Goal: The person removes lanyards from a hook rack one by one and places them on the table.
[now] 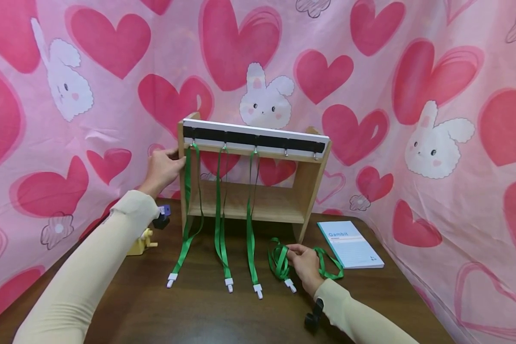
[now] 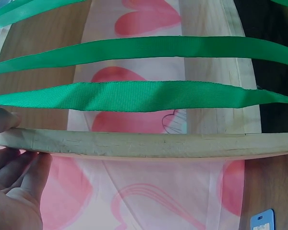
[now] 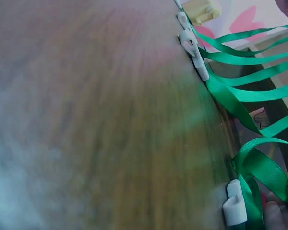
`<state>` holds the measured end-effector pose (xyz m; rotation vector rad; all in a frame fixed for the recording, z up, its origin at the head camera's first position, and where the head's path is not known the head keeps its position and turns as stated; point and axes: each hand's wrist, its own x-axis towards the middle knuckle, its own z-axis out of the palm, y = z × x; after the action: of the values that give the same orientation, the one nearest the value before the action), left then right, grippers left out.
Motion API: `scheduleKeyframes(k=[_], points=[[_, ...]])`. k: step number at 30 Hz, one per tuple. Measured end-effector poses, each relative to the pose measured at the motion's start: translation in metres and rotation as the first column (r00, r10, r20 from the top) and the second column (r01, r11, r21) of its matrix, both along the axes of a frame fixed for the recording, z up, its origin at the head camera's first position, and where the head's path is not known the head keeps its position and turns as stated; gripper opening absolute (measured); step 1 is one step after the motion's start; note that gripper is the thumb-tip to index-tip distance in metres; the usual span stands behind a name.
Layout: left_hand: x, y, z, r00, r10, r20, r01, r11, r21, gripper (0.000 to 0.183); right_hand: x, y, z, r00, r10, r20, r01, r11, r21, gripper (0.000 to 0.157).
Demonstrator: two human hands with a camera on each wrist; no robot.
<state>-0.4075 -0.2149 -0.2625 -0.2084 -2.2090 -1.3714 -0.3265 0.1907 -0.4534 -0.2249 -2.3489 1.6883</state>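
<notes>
A wooden rack (image 1: 249, 198) stands on the table, with a black strip (image 1: 241, 137) and small metal hooks along its white top bar. Three green lanyards (image 1: 218, 224) with white clips hang from the left hooks; the two right hooks are bare. My left hand (image 1: 165, 167) grips the rack's left side panel (image 2: 149, 144), thumb on one face and fingers on the other. In front of the rack, my right hand (image 1: 306, 266) pinches a loosely coiled green lanyard (image 1: 279, 260), its white clip (image 3: 235, 206) at the table. In the right wrist view, only fingertips show at the lower corner.
Right of the rack lies a white and teal notebook (image 1: 350, 244). A yellow object (image 1: 141, 242) stands behind my left forearm, and a blue tag (image 2: 263, 221) lies near the panel. A pink heart-and-rabbit curtain (image 1: 258, 48) surrounds the brown table (image 1: 189, 315).
</notes>
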Motion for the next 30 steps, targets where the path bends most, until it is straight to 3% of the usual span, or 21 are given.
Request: scheduleKeyframes(k=[13,19,25,30], points=[[-0.001,0.0,-0.001,1.0,0.015,-0.01,-0.015,1.0,-0.006,0.055,-0.003,0.003,-0.003,0.999,-0.014,-0.031,0.015,0.999,0.045,0.012],[-0.001,0.0,-0.001,1.0,0.012,-0.005,-0.012,1.0,-0.004,0.056,-0.006,0.004,-0.001,0.999,0.024,-0.046,-0.025,0.999,-0.04,0.017],[0.001,0.001,0.0,1.0,0.001,0.003,-0.001,1.0,0.001,0.058,-0.011,0.01,0.012,0.998,0.02,-0.062,-0.025,0.996,-0.086,0.02],[-0.001,0.002,-0.001,0.998,0.047,-0.029,-0.047,0.999,-0.019,0.053,-0.016,0.013,0.031,0.994,-0.003,-0.11,-0.009,0.994,-0.106,0.018]])
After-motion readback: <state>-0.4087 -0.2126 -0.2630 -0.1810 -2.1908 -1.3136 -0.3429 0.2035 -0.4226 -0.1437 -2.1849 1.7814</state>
